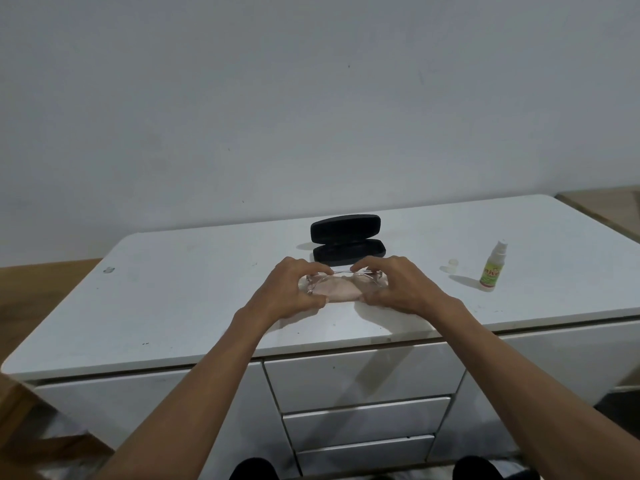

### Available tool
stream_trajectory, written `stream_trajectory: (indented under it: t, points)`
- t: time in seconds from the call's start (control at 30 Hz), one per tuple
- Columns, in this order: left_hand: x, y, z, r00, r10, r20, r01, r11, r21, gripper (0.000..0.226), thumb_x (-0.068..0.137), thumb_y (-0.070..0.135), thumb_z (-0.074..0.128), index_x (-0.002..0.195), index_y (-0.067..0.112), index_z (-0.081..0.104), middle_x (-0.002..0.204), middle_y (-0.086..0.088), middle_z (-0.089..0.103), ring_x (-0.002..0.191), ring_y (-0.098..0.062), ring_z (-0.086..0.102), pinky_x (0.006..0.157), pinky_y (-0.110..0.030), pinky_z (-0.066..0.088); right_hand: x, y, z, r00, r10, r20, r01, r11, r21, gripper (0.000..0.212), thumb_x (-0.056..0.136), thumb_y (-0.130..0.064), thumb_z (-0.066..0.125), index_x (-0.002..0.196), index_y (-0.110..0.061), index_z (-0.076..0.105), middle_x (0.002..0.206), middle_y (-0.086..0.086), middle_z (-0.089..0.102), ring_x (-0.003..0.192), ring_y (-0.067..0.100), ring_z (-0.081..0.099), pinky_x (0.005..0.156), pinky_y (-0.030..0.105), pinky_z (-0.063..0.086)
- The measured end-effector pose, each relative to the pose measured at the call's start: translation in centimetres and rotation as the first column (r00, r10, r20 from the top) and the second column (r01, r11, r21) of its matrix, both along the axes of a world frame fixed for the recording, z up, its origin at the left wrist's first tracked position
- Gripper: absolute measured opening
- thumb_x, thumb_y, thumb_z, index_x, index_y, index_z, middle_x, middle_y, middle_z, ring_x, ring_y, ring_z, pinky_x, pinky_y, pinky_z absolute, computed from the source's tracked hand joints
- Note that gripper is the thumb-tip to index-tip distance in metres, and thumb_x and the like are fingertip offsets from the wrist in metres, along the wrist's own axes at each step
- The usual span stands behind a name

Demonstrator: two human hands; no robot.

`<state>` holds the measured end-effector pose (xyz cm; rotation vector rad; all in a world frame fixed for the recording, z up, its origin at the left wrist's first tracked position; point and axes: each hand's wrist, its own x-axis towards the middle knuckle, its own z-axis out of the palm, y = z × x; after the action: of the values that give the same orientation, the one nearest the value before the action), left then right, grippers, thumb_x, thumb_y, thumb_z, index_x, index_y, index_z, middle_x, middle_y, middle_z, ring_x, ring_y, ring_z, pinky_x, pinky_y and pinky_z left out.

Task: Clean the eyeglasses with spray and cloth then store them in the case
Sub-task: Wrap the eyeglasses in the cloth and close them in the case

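Item: eyeglasses (343,277), clear-framed, sitting at centre frame, just above the near middle of the white table (173,306). Both hands are gripping them at the two ends: the left hand (294,292) is curling its fingers (311,268) over the left end, and the right hand (394,285) is doing likewise at the right end, fingers pinching the frame. A two-ended hold is probably keeping the lenses free of fingerprints.

Item: cloth (337,291), pale pink, lying under the eyeglasses between the hands; whether the thumbs are pressing it is hard to tell. It is probably serving as a soft pad or waiting for wiping.

Item: case (348,242), black, standing open just behind the hands, lid tilting back, apparently ready to receive the eyeglasses.

Item: spray bottle (493,266), green-labelled, standing upright at right of frame, well apart from the hands, its clear cap (453,263) resting just beside it, suggesting it is being kept ready for use.

Item: drawers (363,393), white, showing below the table edge.
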<state>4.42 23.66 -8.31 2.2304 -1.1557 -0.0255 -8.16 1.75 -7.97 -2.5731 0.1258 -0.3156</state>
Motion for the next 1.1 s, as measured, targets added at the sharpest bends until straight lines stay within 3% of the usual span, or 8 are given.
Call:
stream_trajectory:
  t: [0.13, 0.27, 0.53, 0.7, 0.83, 0.97, 1.1]
  points:
    - [1.4, -1.5, 1.3, 1.000, 0.019, 0.020, -0.018, 0.999, -0.032, 0.051, 0.068, 0.027, 0.080, 0.118, 0.037, 0.072, 0.104, 0.009, 0.072, 0.101, -0.015, 0.053, 0.083, -0.026, 0.043, 1.7, -1.3, 1.3, 0.999, -0.019, 0.036, 0.021, 0.999, -0.031, 0.050, 0.075, -0.022, 0.078, 0.122, -0.033, 0.069, 0.106, -0.001, 0.076, 0.092, 0.020, 0.066, 0.076, 0.030, 0.052]
    - [3.6, -3.4, 2.1, 0.999, 0.035, 0.038, -0.032, 0.998, -0.060, 0.050, 0.069, 0.029, 0.079, 0.118, 0.038, 0.072, 0.098, 0.008, 0.071, 0.099, -0.014, 0.051, 0.080, -0.016, 0.039, 4.2, -3.1, 2.2, 0.998, -0.035, 0.049, 0.038, 0.998, -0.053, 0.051, 0.075, -0.023, 0.077, 0.124, -0.033, 0.067, 0.098, 0.000, 0.075, 0.068, 0.013, 0.058, 0.064, 0.026, 0.047]
    - [7.4, -6.2, 1.3, 0.994, 0.073, 0.083, -0.066, 0.994, -0.086, 0.050, 0.070, 0.028, 0.076, 0.119, 0.040, 0.069, 0.101, 0.011, 0.072, 0.096, -0.017, 0.054, 0.086, -0.031, 0.048, 8.7, -5.4, 1.8, 0.996, -0.051, 0.070, 0.059, 0.990, -0.124, 0.053, 0.075, -0.024, 0.075, 0.127, -0.033, 0.065, 0.096, 0.002, 0.075, 0.080, 0.026, 0.061, 0.074, 0.039, 0.053]
    - [8.4, -6.8, 0.8, 0.998, 0.053, 0.046, -0.051, 0.997, -0.055, 0.050, 0.076, 0.026, 0.082, 0.123, 0.037, 0.068, 0.107, 0.006, 0.071, 0.105, -0.017, 0.050, 0.086, -0.030, 0.042, 9.7, -6.4, 0.9, 0.996, -0.033, 0.088, 0.043, 0.993, -0.114, 0.050, 0.079, -0.025, 0.076, 0.128, -0.030, 0.066, 0.104, 0.001, 0.074, 0.101, 0.029, 0.056, 0.082, 0.042, 0.052]
    - [8.7, -6.6, -0.1, 0.999, 0.027, 0.026, -0.027, 1.000, -0.011, 0.042, 0.080, 0.030, 0.079, 0.121, 0.037, 0.071, 0.107, 0.008, 0.071, 0.102, -0.016, 0.053, 0.088, -0.032, 0.046, 9.7, -6.8, -0.3, 0.997, -0.009, 0.074, 0.016, 0.994, -0.106, 0.034, 0.085, -0.036, 0.071, 0.119, -0.035, 0.069, 0.101, -0.006, 0.076, 0.104, 0.028, 0.054, 0.083, 0.044, 0.052]
    - [8.3, -6.5, -0.7, 0.999, 0.040, 0.017, -0.038, 0.997, -0.067, 0.032, 0.085, 0.030, 0.074, 0.116, 0.037, 0.073, 0.109, 0.015, 0.071, 0.103, -0.013, 0.057, 0.090, -0.031, 0.047, 9.3, -6.8, -0.6, 0.997, -0.037, 0.061, 0.042, 0.996, -0.081, 0.037, 0.089, -0.027, 0.071, 0.125, -0.034, 0.068, 0.108, -0.006, 0.074, 0.110, 0.023, 0.050, 0.088, 0.042, 0.051]
    - [8.1, -7.0, -0.6, 0.991, 0.106, 0.086, -0.097, 0.990, -0.104, 0.022, 0.093, 0.016, 0.069, 0.108, 0.028, 0.079, 0.103, 0.011, 0.074, 0.091, -0.009, 0.055, 0.078, -0.027, 0.043, 9.3, -6.7, -0.9, 0.983, -0.145, 0.113, 0.151, 0.987, -0.049, 0.033, 0.092, -0.019, 0.064, 0.119, -0.036, 0.072, 0.108, -0.002, 0.075, 0.110, 0.021, 0.053, 0.084, 0.039, 0.052]
